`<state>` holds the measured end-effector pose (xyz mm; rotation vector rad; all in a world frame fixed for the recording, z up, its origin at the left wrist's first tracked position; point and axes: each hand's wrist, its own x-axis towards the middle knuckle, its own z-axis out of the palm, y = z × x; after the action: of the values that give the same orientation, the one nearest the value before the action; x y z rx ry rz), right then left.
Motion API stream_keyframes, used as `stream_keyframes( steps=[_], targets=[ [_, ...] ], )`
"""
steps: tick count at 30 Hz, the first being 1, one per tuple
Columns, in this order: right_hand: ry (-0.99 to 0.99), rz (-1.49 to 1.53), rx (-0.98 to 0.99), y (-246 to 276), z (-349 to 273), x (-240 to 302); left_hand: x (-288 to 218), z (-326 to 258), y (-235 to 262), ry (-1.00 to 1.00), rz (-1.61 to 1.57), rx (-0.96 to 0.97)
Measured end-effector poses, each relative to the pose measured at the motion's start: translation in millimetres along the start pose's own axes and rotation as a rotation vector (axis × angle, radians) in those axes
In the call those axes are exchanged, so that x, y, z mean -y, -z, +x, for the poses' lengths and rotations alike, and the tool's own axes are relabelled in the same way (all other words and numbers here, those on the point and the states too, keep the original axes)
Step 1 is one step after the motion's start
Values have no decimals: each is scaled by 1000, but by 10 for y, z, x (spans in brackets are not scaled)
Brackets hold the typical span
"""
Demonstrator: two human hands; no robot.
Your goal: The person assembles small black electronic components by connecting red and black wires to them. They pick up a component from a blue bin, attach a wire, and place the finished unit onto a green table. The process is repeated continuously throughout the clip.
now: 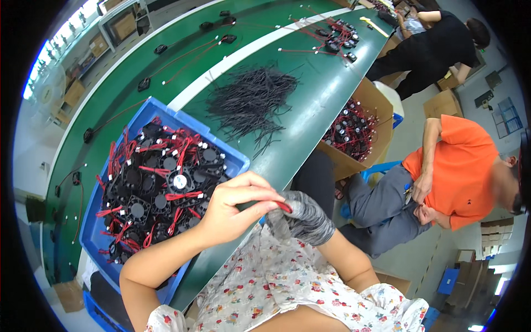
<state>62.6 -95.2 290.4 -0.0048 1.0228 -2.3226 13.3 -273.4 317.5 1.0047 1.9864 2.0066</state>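
Left fingers [265,193], red wire [284,207] at their tips, gloved right hand [305,217] beside

Two hands show: one bare left hand [238,207] and one right hand [304,218] in grey knitted fabric, with one slim red item [284,207] between them. Near left, one blue plastic bin [221,145] holds well over a dozen square black fans [138,208] (too overlapped for exact counting). Farther lies one heap of thin black strips [254,94]; right, one brown cardboard box [380,100] and at least two other people [467,171].
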Motion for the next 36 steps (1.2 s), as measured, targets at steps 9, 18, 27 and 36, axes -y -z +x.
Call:
stream_keyframes(
  steps=[9,18,27,36],
  targets=[
    [148,-382,-202,-107,102,150,169,-55,-53,172,-172,-102],
    [702,-2017,-11,-220,157,418,100,-54,12,549,-469,-25],
    [576,-2053,186,-258,89,614,83,-51,0,630,-600,-19],
    [-99,-814,-152,-196,31,608,84,-30,-41,-73,80,-86]
  ],
)
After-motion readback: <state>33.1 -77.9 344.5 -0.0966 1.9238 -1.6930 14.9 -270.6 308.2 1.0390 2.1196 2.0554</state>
